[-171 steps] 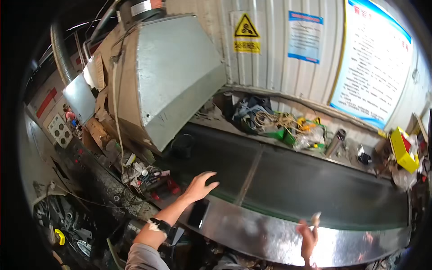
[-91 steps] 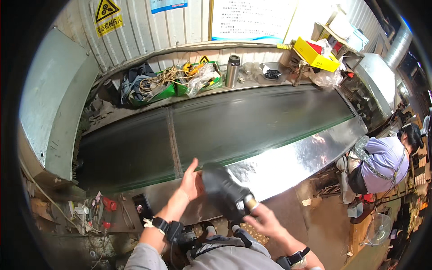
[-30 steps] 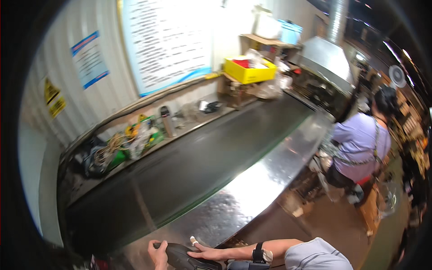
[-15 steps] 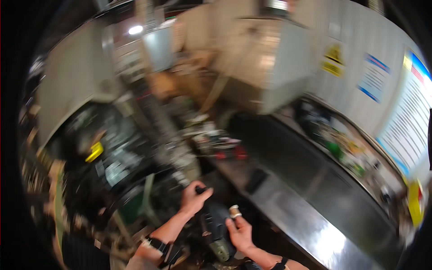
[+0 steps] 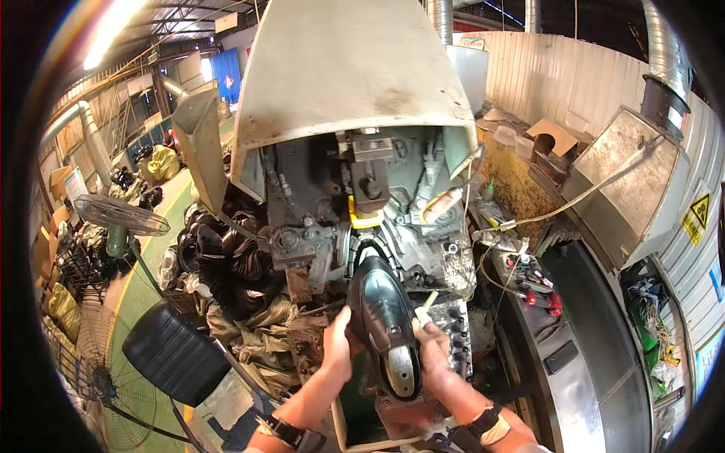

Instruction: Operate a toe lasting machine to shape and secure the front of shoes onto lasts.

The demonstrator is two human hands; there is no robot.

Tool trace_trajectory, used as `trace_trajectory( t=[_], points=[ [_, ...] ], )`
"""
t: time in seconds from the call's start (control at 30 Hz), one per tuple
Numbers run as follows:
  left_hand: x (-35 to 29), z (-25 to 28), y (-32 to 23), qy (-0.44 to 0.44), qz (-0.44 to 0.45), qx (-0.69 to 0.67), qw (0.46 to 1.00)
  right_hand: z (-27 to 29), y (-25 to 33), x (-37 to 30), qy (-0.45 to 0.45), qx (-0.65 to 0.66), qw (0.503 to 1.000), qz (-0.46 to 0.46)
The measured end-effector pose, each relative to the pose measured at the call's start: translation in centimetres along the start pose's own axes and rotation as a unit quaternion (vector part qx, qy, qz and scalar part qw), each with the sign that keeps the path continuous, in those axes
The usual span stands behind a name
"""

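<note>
**Holding black shoe (image 5: 374, 296) toe-first at machine (image 5: 371, 177)**

Shoe sits on its form (image 5: 400, 370), heel end nearest. Left hand (image 5: 337, 346) and right hand (image 5: 433, 347) grip opposite sides, apart from each other. Progress, my read: form's in, toe's at the machine; release not done. Can't tell if machine grips toe. Black chair (image 5: 177, 351) left, metal bench (image 5: 574, 400) right.
</note>
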State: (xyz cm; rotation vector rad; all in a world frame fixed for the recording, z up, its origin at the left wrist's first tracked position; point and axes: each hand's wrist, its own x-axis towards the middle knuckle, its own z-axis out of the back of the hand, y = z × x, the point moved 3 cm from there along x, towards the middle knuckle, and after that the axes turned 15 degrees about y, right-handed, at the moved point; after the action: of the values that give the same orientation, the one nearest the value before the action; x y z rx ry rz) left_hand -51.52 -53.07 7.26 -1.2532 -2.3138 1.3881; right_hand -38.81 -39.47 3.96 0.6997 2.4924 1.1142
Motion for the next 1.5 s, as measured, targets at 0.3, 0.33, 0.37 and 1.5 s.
trace_trajectory(
  t=[0.3,0.33,0.37,1.5],
  points=[
    [4.5,0.0,0.2,-0.030,0.030,-0.113,0.993,-1.3,-1.8,8.2,-0.029,0.024,0.999,-0.005],
    [5.3,0.1,0.3,-0.029,0.031,-0.115,0.992,-0.9,-1.9,8.9,-0.037,0.016,0.999,0.003],
    [6.0,0.2,0.6,-0.040,0.031,-0.134,0.990,-0.5,-2.0,9.5,-0.032,0.002,0.999,0.016],
    [11.7,3.9,6.6,-0.137,-0.153,-0.124,0.971,1.7,-4.1,12.9,0.002,0.074,0.996,0.040]
  ],
)
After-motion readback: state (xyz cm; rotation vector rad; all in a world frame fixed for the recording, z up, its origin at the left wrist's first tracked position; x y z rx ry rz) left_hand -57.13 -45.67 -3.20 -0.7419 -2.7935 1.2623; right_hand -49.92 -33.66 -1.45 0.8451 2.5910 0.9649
